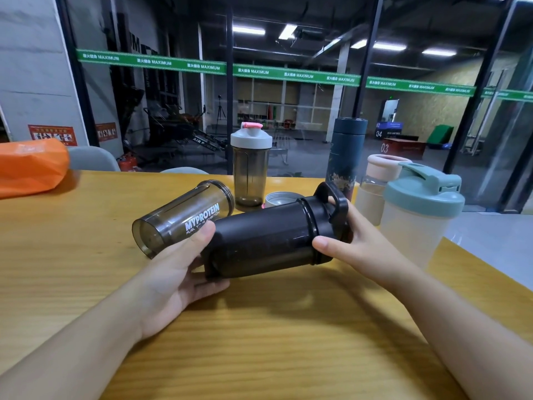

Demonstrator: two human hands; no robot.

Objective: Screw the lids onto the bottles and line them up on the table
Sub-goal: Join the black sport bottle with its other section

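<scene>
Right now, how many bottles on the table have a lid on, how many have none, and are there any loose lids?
Bottles with a lid on: 5 (black bottle, grey-lidded bottle, dark blue flask, pink-lidded bottle, green-lidded shaker)
Bottles without a lid: 1 (smoky bottle, lying on its side)
Loose lids: 1 (grey lid)
Total: 7
</scene>
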